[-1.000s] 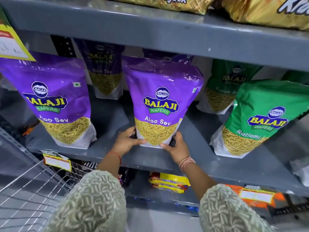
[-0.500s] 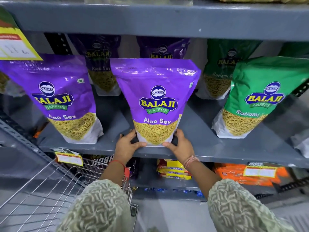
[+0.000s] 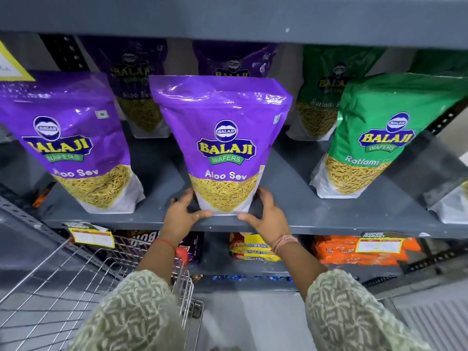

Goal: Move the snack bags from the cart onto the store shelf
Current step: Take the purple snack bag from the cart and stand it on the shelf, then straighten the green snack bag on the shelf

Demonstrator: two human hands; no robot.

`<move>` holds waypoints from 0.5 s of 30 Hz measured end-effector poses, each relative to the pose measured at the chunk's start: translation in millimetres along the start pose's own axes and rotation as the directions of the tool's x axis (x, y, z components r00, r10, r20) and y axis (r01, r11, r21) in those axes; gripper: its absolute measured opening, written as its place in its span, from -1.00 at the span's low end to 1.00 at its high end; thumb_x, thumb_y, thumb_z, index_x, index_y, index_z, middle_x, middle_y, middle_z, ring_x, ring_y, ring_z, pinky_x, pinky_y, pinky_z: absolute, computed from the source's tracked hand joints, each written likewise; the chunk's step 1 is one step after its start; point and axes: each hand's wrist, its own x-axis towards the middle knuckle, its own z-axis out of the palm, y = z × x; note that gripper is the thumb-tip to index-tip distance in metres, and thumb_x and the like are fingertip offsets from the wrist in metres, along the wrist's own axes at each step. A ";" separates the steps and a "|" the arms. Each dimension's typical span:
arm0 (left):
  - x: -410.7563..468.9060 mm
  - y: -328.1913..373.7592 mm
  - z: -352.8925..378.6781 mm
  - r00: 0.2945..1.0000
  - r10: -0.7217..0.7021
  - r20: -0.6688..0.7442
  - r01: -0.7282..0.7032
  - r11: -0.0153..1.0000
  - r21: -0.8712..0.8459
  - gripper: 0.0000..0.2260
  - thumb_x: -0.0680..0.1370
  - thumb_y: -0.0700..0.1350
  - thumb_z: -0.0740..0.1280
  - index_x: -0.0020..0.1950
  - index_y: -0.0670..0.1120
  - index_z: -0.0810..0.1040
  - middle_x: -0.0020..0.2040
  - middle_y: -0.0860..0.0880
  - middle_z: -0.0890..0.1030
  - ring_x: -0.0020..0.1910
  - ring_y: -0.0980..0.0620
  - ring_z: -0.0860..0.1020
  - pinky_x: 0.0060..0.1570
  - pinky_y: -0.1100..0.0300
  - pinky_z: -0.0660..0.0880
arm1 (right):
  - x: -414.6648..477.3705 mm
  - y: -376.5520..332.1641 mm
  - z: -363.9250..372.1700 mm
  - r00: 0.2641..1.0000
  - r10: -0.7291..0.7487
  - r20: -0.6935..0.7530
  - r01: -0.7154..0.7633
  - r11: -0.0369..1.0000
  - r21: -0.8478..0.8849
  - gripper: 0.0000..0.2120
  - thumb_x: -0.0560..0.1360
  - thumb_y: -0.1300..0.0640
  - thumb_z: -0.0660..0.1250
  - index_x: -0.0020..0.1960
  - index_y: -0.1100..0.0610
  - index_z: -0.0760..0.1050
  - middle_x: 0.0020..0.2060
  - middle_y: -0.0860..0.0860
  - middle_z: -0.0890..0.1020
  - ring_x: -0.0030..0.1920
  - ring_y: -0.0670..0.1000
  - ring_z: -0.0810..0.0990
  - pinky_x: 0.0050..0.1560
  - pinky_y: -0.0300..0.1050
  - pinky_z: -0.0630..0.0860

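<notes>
Both hands cup the purple Aloo Sev bag [image 3: 222,145] at its base, left hand [image 3: 183,215] and right hand [image 3: 268,216] equally close, fingers curled against its sides; it stands upright at the shelf [image 3: 329,221] front edge

Overhead light, moderately bright. Glare streaks the glossy purple snack bag [image 3: 222,138] near its top. Rear bags sit in deep shadow beneath the grey metal upper shelf [image 3: 228,19]. Edges bow from wide-angle distortion; patterned sleeves [image 3: 131,315] slightly blurred.
</notes>
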 end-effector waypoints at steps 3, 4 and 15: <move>-29.4 8.5 16.9 0.939 -0.135 -0.317 0.084 0.982 -0.172 -0.53 0.39 -0.07 0.44 0.26 -0.14 0.47 0.19 -0.09 0.58 0.20 -0.03 0.49 0.21 0.10 0.38 | -23.3 20.9 -23.6 0.984 0.031 -0.173 -0.016 0.996 0.084 -0.27 0.34 -0.09 0.41 0.38 0.11 0.18 0.37 0.08 0.37 0.36 0.05 0.32 0.36 -0.06 0.27; -43.9 12.1 29.4 0.864 -0.160 -0.477 0.085 0.981 -0.175 -0.66 0.42 -0.04 0.41 0.13 -0.18 0.54 0.05 -0.18 0.64 0.08 -0.15 0.56 0.11 0.04 0.45 | -31.5 32.5 -36.7 0.971 0.061 -0.231 -0.031 0.991 0.130 -0.37 0.37 -0.05 0.40 0.33 0.12 0.26 0.31 0.08 0.43 0.32 0.05 0.38 0.37 -0.04 0.30; -6.3 165.3 216.4 0.983 0.116 -0.144 -0.142 0.973 -0.182 -0.52 0.37 -0.19 0.45 0.26 -0.18 0.43 0.15 -0.06 0.54 0.14 -0.01 0.48 0.18 0.20 0.41 | 10.6 120.9 -220.2 0.950 0.132 -0.283 -0.017 0.927 0.376 -0.27 0.24 0.51 0.42 0.32 0.31 0.18 0.13 0.06 0.37 0.03 -0.05 0.44 -0.10 -0.56 0.43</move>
